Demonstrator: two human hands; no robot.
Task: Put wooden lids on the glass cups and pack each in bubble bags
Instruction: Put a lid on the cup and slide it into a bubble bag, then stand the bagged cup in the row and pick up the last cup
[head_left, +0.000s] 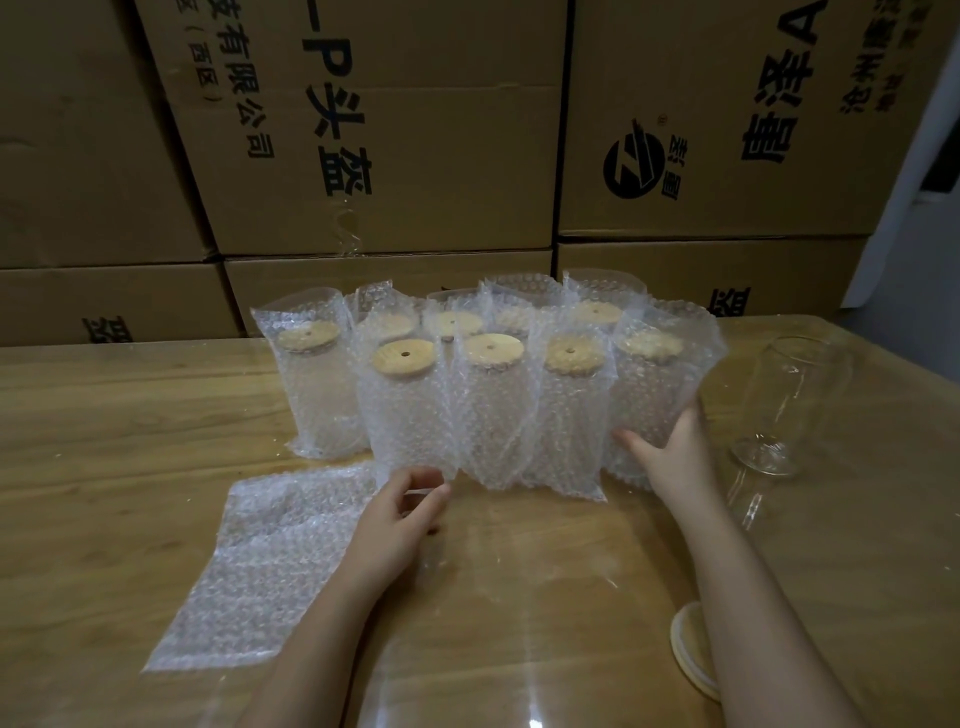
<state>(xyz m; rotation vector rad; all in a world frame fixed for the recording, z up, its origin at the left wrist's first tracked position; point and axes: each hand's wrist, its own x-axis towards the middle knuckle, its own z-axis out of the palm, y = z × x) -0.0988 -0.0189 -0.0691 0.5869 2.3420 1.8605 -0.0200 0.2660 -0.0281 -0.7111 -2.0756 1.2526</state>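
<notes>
Several glass cups with wooden lids stand in bubble bags (488, 415) in two rows at the middle of the table. My right hand (670, 452) holds the lower side of the rightmost bagged cup (649, 384), thumb in front and fingers up its right side. My left hand (400, 514) has curled fingers and pinches the bottom edge of a front-row bagged cup (405, 415). A bare glass cup (779, 405) without a lid stands to the right. One loose wooden lid (688, 649) lies near the front right, partly hidden by my right forearm.
A flat bubble bag (270, 561) lies on the wooden table (104, 441) at the front left. Stacked cardboard boxes (389, 130) form a wall right behind the table. A glossy clear film covers the tabletop.
</notes>
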